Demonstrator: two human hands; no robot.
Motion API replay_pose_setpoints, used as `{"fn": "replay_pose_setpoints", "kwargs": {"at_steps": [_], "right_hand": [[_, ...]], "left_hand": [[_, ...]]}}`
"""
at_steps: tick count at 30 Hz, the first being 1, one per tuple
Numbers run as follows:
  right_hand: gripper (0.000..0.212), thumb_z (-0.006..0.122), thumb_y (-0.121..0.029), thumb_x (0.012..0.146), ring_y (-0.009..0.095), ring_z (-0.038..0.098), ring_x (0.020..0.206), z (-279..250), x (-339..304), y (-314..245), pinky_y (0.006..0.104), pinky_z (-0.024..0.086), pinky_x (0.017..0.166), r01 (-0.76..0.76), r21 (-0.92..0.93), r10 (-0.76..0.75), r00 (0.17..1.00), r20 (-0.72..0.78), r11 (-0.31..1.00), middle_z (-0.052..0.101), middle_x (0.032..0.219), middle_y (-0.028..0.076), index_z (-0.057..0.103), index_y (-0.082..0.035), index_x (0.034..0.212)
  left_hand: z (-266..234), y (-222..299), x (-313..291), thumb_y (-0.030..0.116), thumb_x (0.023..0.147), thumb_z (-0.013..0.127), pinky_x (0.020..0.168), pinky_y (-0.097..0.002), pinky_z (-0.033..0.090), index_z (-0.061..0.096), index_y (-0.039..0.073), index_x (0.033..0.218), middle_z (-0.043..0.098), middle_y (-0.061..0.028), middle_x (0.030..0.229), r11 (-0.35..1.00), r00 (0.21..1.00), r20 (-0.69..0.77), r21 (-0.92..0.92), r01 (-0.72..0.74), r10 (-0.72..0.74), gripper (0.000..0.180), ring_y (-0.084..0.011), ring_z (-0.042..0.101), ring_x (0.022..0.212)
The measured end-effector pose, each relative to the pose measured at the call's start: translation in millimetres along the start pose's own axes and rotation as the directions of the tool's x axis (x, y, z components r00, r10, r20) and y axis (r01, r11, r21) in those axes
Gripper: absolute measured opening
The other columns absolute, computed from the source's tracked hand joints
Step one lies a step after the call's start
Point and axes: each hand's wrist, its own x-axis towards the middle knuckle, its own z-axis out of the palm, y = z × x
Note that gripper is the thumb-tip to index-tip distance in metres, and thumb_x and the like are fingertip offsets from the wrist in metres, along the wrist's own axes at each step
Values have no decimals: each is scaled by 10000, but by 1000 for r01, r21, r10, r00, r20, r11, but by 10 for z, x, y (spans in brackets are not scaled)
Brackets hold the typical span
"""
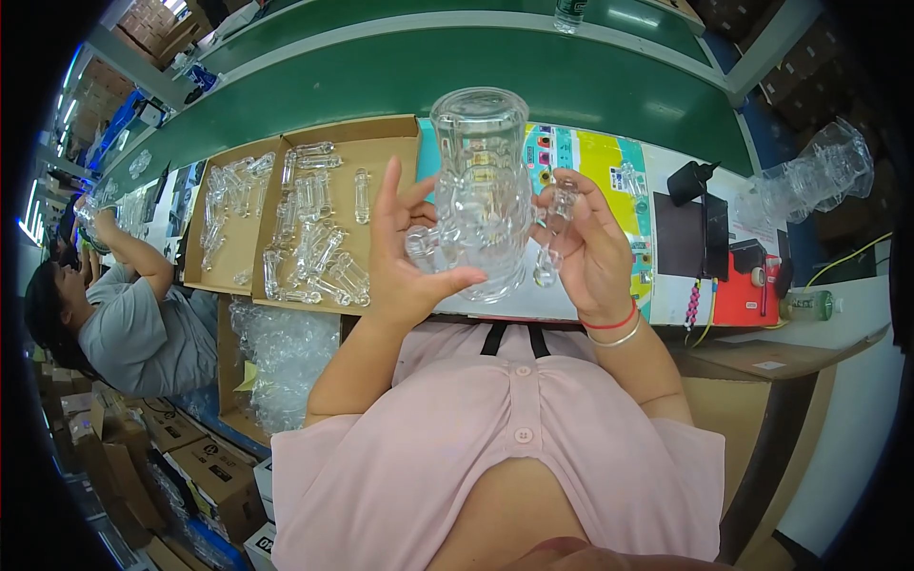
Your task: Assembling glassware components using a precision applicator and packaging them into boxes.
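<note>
In front of my chest stands out a large clear vessel [483, 176], with a round, wide end toward the far side and a rippled, bulging body. My left hand [405, 271] grips its left side, thumb across the near end and fingers raised along it. A clear knobby part [422, 246] shows between that thumb and fingers. My right hand [598, 249] pinches a slim clear rod-like piece [552, 233] with a rounded end, close against the vessel's right side. Whether the piece touches the vessel, I cannot tell through the transparent walls.
Two cardboard trays [255, 152] of similar clear pieces lie left on the green bench [343, 86]. Below them sits a box of clear plastic bags [286, 343]. At right are a black bottle [690, 181], a red box [752, 295] and stacked clear wrap [819, 176]. A co-worker [143, 319] sits left.
</note>
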Motion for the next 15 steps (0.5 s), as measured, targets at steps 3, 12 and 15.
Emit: {"fn": "replay_pose_setpoints", "kwargs": {"at_steps": [3, 12, 15], "right_hand": [[333, 442, -192, 914, 252, 507, 1066, 106, -81, -87, 401, 446, 882, -2, 44, -2, 996, 90, 999, 543, 1037, 114, 403, -19, 1196], [403, 571, -226, 847, 272, 533, 1038, 111, -166, -107, 383, 410, 916, 179, -320, -130, 977, 170, 930, 566, 1020, 141, 430, 9, 1144], [411, 609, -224, 821, 250, 543, 1020, 115, -184, -110, 381, 389, 937, 228, -380, -171, 969, 177, 896, 570, 1019, 142, 450, 13, 1116]], "left_hand": [[-13, 132, -6, 237, 578, 821, 873, -331, 418, 224, 12, 1346, 467, -159, 1207, 945, 984, 70, -277, 175, -162, 999, -221, 516, 1038], [-42, 401, -42, 216, 583, 823, 927, -367, 400, 299, -33, 1284, 481, -139, 1185, 812, 943, 92, -487, 322, -319, 910, -231, 493, 1090], [-39, 385, -64, 196, 588, 818, 920, -367, 406, 297, -35, 1286, 483, -147, 1186, 816, 947, 112, -482, 318, -303, 901, -229, 496, 1088]]}}
